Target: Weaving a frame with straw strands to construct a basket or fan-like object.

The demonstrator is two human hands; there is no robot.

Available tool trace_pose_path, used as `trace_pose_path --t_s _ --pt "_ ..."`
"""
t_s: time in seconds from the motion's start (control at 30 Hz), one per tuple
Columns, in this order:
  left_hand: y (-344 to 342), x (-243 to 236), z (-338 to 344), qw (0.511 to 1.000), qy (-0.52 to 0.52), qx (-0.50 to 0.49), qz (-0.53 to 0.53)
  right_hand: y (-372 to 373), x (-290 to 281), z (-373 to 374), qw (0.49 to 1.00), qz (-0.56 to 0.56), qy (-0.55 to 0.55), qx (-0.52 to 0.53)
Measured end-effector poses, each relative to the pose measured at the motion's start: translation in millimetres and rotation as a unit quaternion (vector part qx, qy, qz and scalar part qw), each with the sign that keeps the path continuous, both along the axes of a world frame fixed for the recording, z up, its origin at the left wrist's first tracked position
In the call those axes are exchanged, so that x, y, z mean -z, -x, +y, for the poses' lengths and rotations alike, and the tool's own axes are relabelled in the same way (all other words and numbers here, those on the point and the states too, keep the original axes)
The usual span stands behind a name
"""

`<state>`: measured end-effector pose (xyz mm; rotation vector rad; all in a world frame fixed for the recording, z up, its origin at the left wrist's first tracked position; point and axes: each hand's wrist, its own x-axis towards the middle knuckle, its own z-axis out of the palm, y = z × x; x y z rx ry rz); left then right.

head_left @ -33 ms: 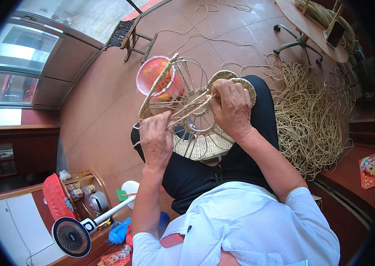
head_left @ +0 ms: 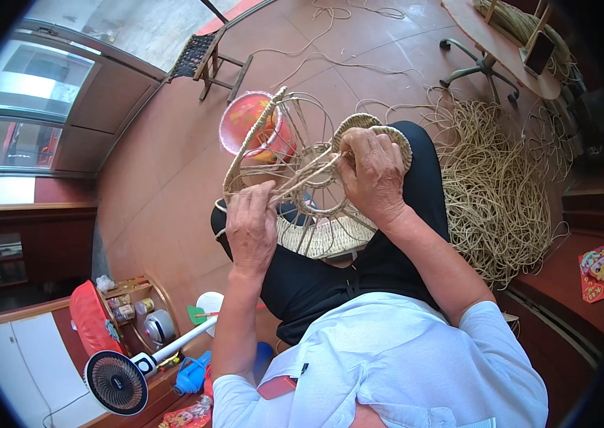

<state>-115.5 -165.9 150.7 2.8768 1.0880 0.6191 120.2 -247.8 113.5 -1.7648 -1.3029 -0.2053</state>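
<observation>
Across my lap rests a wire-framed piece [head_left: 256, 133] partly wrapped in tan cord, with a broad woven band [head_left: 330, 237] on its near side and an inner ring of wires. Several strands of tan cord [head_left: 302, 180] stretch between my two hands. My left hand [head_left: 252, 227] pinches them at the frame's left side. My right hand [head_left: 373, 175] is closed round their other end, beside round woven discs [head_left: 400, 146] at the frame's right; its palm side is hidden. The fingertips of both hands partly cover the cord.
A large tangle of cord [head_left: 494, 185] lies on the floor to my right. Beyond the frame stands a red-and-pink bucket [head_left: 248, 114], with a small stool [head_left: 220, 64] farther off. A fan [head_left: 116, 381] and a wooden tray [head_left: 138, 314] are at lower left.
</observation>
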Motion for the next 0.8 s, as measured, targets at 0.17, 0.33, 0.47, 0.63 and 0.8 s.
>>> trace_pose_path --t_s 0.17,0.33,0.47,0.63,0.8 --pt "27.2 -0.5 -1.5 0.983 0.147 0.004 -0.110 -4.4 1.9 -5.3 1.000 0.008 0.001 0.014" --pt "54.3 12.3 -22.9 0.975 0.197 -0.059 -0.082 -4.1 3.7 -2.8 1.000 0.000 -0.007 0.004" --pt "43.1 22.2 -23.7 0.982 0.151 -0.079 -0.079 -4.8 4.7 -2.0 1.000 -0.008 -0.008 0.001" --pt "20.2 14.6 -13.4 0.989 0.100 -0.084 -0.069 -4.2 2.6 -1.9 1.000 -0.005 -0.005 -0.001" --pt "29.6 24.0 3.3 0.996 0.053 -0.041 -0.057 0.3 4.8 -0.4 1.000 -0.001 0.008 0.002"
